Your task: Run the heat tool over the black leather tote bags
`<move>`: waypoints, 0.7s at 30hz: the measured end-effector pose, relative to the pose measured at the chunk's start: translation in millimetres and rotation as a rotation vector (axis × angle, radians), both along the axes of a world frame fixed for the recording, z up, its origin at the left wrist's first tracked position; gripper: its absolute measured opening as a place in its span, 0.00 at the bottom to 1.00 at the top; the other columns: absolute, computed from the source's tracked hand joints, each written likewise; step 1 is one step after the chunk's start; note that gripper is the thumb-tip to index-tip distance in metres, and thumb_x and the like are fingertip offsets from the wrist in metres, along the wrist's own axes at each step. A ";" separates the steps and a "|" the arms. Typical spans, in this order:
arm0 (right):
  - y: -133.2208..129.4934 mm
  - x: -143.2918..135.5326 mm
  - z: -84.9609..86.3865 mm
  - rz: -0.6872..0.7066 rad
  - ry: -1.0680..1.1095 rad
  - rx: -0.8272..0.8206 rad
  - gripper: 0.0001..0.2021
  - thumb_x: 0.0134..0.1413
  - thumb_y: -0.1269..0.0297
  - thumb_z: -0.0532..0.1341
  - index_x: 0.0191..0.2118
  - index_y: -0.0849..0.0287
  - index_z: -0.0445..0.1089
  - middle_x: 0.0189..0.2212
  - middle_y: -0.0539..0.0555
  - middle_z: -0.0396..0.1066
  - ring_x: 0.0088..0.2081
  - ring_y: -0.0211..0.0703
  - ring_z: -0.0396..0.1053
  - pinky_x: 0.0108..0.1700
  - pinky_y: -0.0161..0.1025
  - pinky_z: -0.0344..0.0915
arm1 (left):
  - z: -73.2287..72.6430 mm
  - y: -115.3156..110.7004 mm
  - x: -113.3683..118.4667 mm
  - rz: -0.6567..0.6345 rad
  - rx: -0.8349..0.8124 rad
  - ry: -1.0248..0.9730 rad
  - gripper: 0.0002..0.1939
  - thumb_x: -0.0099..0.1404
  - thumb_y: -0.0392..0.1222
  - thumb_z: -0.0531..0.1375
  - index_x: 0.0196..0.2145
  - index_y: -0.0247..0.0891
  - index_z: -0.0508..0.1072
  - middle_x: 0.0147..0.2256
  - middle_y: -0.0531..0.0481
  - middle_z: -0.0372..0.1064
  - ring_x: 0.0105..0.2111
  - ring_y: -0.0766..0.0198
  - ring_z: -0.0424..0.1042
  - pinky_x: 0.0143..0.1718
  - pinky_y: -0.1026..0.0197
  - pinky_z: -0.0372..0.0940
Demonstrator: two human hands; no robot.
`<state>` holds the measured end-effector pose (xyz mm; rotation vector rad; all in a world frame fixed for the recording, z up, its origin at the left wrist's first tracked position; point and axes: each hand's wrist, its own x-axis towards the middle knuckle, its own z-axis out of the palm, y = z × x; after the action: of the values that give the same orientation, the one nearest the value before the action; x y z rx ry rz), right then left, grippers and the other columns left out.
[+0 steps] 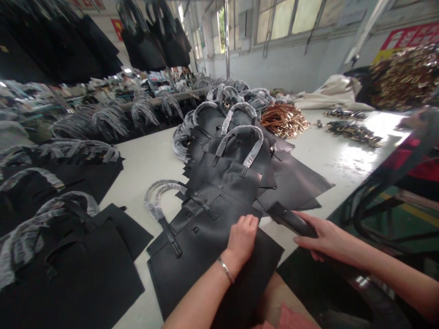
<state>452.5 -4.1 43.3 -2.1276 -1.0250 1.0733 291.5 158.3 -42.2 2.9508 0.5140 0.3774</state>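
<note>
My left hand [242, 237], with a bracelet at the wrist, rests on a black bag panel [192, 274] lying flat at the table's front; its fingers are curled closed at the panel's right part, and whatever they pinch is hidden. Plastic-wrapped handles [156, 196] stick out from this panel toward the left. To the right, my right hand [313, 235] is closed around a black strap-like piece [291, 221], whose flat end points at the bag pile. More black panels with wrapped handles [252, 132] overlap just beyond my left hand.
Stacked black bag pieces [92, 274] cover the left side. Brown straps with gold hardware [284, 119] and dark clasps [355, 131] lie on the white table [137, 160] farther back. Finished-looking black bags [154, 41] hang upper left. A metal frame [387, 192] stands at right.
</note>
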 end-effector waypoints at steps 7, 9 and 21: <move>-21.4 1.6 -3.6 -0.090 0.168 0.004 0.42 0.49 0.56 0.62 0.66 0.64 0.43 0.16 0.44 0.67 0.18 0.40 0.68 0.19 0.31 0.65 | 5.4 41.4 49.3 -0.396 0.286 0.216 0.08 0.68 0.31 0.51 0.35 0.30 0.69 0.35 0.41 0.66 0.37 0.55 0.66 0.26 0.60 0.66; -26.2 2.4 -7.0 -0.099 0.185 0.008 0.43 0.49 0.55 0.62 0.66 0.63 0.42 0.17 0.44 0.67 0.19 0.40 0.68 0.20 0.32 0.65 | 2.5 46.6 54.0 -0.519 0.362 0.229 0.10 0.68 0.31 0.49 0.34 0.30 0.69 0.33 0.40 0.65 0.35 0.54 0.66 0.25 0.60 0.64; -33.4 15.8 -27.1 -0.158 0.190 0.026 0.43 0.50 0.56 0.61 0.67 0.63 0.40 0.18 0.44 0.67 0.19 0.40 0.68 0.19 0.31 0.65 | 4.8 54.3 61.5 -0.489 0.388 0.192 0.08 0.68 0.31 0.46 0.37 0.31 0.64 0.33 0.42 0.64 0.32 0.56 0.66 0.24 0.61 0.63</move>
<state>468.3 -37.4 16.2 -2.0042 -0.7656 1.1517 353.0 212.6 -37.4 3.3520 -0.3098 0.1485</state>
